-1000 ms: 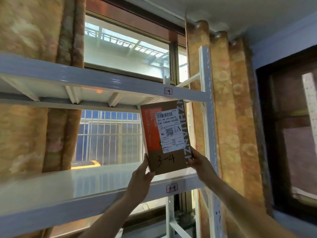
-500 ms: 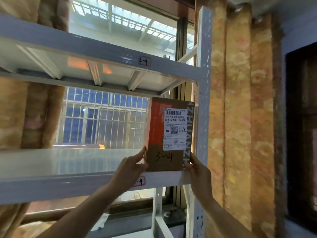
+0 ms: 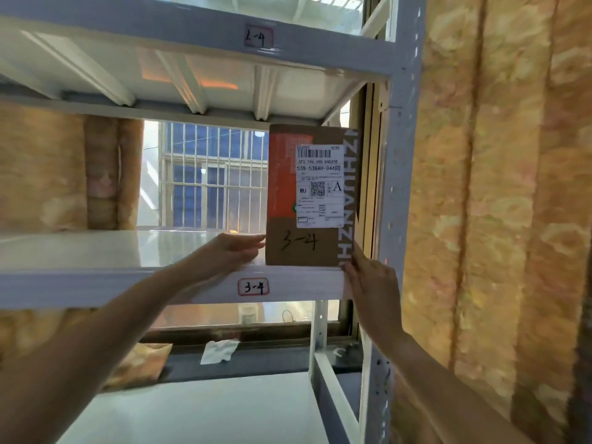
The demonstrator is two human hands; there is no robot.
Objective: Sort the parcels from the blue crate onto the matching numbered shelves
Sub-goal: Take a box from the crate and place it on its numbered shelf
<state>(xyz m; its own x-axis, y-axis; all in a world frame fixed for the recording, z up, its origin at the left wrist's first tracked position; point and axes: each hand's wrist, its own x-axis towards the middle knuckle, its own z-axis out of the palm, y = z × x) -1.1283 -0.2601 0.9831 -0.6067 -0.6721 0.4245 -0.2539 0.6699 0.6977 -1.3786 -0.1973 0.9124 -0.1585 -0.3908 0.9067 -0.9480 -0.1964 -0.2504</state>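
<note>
Golden curtains [image 3: 496,187] and a barred window [image 3: 211,174] back a grey metal rack [image 3: 160,25]. On the shelf [image 3: 128,280] bearing the tag [image 3: 253,287] marked 3-4, the parcel [image 3: 312,193], hand-marked 3-4, stands upright at the right end on the front edge, just beside the corner post [image 3: 402,187]. The left hand [image 3: 230,251] lays straight fingers against its lower left side. The right hand [image 3: 371,290] presses straight fingers to its lower right corner. Neither hand curls round it. To finish well, the person should probably slide it back from the edge, keep it upright, and let go with both hands together.

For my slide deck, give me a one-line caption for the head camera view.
Left hand and right hand steady an upright parcel marked 3-4 on the shelf tagged 3-4.
</note>
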